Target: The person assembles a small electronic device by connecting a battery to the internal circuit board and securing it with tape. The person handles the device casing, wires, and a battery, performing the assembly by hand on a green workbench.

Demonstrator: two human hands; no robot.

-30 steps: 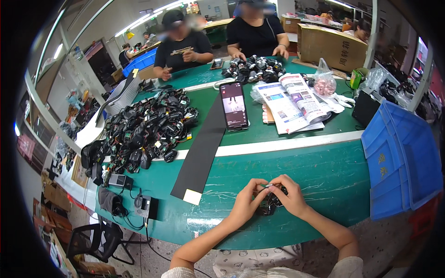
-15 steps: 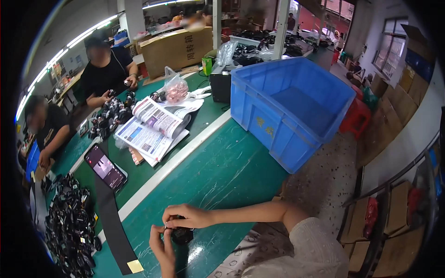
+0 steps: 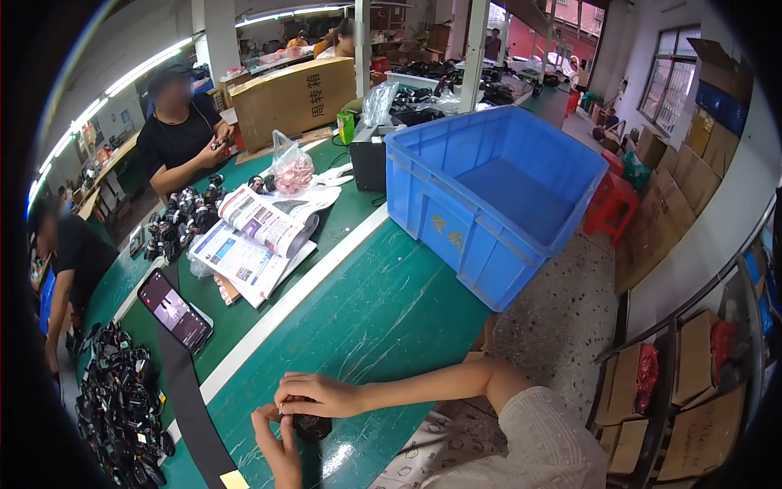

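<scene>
Near the table's front edge my two hands meet at the fingertips. My right hand [image 3: 318, 395] reaches in from the right, its thumb and fingers pinched together. From below comes my left hand [image 3: 278, 444], its fingers closed at the same spot. A tiny pale bit shows between the fingertips, too small to name. Just under my right hand a small black rounded part [image 3: 312, 426] is partly visible; the fingers cover some of it, and whether they grip it I cannot tell. The green tabletop [image 3: 358, 350] lies beneath both hands.
A blue plastic crate [image 3: 481, 220] stands at the far right of the table. To the left are a heap of black parts [image 3: 122, 407], a dark strip [image 3: 183, 383] and a lit phone [image 3: 173, 310]. Newspapers [image 3: 252, 244] lie farther back. Two people sit across the table.
My hands stay together at nearly the same place, fingers slightly shifted. The view has turned a little. Across the table, one person's hands have come together and the other leans differently.
</scene>
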